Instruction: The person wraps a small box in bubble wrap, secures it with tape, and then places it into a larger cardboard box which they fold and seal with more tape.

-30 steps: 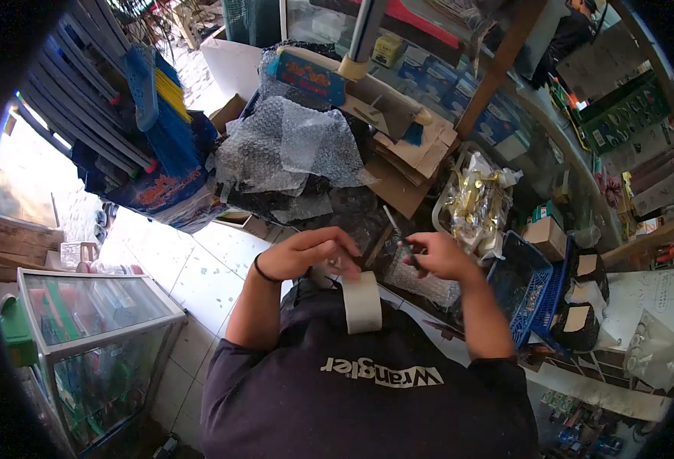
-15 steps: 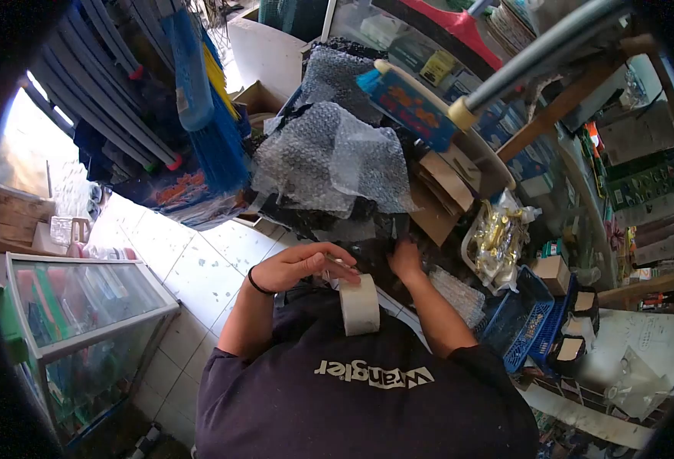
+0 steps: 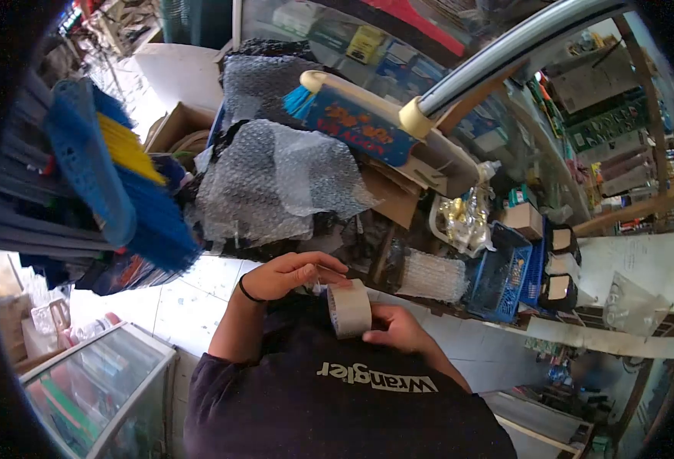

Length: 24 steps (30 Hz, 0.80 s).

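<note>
A wide roll of pale packing tape point(image 3: 350, 309) is just in front of my dark shirt. My left hand point(image 3: 283, 277), with a black band on its wrist, holds the roll at its upper left, fingers reaching over its top. My right hand point(image 3: 400, 330) is at the roll's right side, its curled fingers and thumb against the edge. Part of those fingers is hidden by the roll. Beyond my hands lies a heap of bubble wrap point(image 3: 276, 176) over black plastic. To its right are pieces of brown cardboard point(image 3: 395, 205).
Blue brooms point(image 3: 96, 164) hang at the left, above a glass case point(image 3: 100, 375). A broom with a metal handle point(image 3: 505, 61) crosses the upper right. On the right stand a tray of gold-wrapped items point(image 3: 463, 218), a folded bubble-wrap piece point(image 3: 433, 275) and a blue basket point(image 3: 501, 271).
My right hand has come back from the black plastic to the tape roll. My left hand still holds the roll, slightly lower. The view has turned to the right.
</note>
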Motion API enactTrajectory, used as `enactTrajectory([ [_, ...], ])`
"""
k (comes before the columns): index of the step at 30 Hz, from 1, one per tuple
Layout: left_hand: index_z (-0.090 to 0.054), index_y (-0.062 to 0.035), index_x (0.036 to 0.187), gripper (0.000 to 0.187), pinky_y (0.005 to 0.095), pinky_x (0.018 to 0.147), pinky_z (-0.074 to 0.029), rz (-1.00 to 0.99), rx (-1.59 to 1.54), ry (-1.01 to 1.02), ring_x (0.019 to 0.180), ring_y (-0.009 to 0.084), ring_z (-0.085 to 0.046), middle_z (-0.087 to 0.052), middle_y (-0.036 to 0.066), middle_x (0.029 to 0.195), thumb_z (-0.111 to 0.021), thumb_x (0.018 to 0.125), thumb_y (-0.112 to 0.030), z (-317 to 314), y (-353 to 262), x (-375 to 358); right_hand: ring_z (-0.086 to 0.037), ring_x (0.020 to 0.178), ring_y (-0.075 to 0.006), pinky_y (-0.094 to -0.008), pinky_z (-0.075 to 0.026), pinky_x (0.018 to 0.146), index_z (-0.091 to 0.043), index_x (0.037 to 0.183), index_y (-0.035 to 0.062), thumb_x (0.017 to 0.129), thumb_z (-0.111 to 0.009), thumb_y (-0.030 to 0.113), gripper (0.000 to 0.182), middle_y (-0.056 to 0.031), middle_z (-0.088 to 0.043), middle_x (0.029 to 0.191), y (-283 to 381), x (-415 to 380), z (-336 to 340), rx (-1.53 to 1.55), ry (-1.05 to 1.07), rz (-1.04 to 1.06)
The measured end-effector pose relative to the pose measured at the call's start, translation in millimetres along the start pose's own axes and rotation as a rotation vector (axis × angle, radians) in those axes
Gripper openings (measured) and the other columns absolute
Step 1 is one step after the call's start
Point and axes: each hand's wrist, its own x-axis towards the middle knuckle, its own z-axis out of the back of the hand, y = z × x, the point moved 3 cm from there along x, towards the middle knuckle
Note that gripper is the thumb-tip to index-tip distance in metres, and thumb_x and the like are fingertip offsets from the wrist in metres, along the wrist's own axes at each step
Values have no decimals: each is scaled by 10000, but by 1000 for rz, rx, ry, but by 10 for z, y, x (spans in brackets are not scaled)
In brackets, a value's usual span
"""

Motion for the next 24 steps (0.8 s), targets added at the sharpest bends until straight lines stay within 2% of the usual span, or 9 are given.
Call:
enactTrajectory([
  [1,-434,43,1220,505,325,951,-370,16,1,6,1098,232,-532,-583,163,1131,-360,955,-380,-10,-4,43,-563,820,-124,-297,-447,757,-600,1031,17,853,-610,336,366,-53,-613,897,71,-23,-32,-152,-50,18],
  [5,-475,10,1179,423,311,897,-413,151,-38,-136,1030,193,-562,-616,123,1062,-398,954,-340,55,109,163,-569,829,-139,-290,-445,751,-610,999,15,829,-638,312,344,-56,-612,885,-82,7,75,-27,-129,-14],
  [7,-498,4,1137,370,300,855,-436,150,214,-312,979,173,-578,-628,110,1011,-420,951,-307,113,109,202,-580,804,-156,-288,-449,726,-616,974,19,815,-653,287,314,-74,-610,865,-159,79,134,-116,-215,2],
  [10,-523,10,1075,280,290,763,-472,106,447,-532,890,157,-604,-640,101,925,-475,933,-227,142,42,212,-587,737,-197,-300,-453,672,-615,933,22,797,-654,248,266,-108,-584,808,-89,308,248,-480,-294,-89],
  [12,-525,6,1075,263,292,736,-478,60,474,-586,870,156,-608,-640,105,919,-491,925,-207,132,5,155,-589,722,-283,-367,-466,647,-609,889,32,791,-632,249,240,-145,-556,799,-232,545,301,-726,-400,38],
  [17,-524,-27,1095,396,295,688,-482,-58,738,-695,855,195,-619,-632,107,917,-670,790,-232,59,-148,-75,-577,794,-362,-447,-452,647,-617,878,61,736,-665,283,267,-149,-583,890,-865,1056,501,-1233,-546,19],
  [20,-523,-44,1101,578,317,690,-483,-188,940,-829,853,229,-611,-619,93,926,-767,651,-311,-30,-281,-176,-579,836,-356,-437,-466,712,-599,913,44,764,-642,279,281,-155,-554,877,-553,861,413,-985,-581,15],
  [21,-522,-48,1102,642,327,694,-483,-231,996,-873,852,242,-607,-614,86,930,-794,600,-341,-66,-300,-203,-602,778,-292,-394,-474,668,-604,922,37,802,-629,297,287,-118,-580,850,-458,764,402,-925,-593,154],
  [24,-518,-50,1096,746,354,714,-480,-503,1231,-872,849,263,-591,-600,72,939,-804,509,-410,-147,-341,-184,-576,688,-172,-300,-454,598,-610,947,31,867,-576,308,290,-71,-598,832,-431,528,422,-219,-454,-78],
])
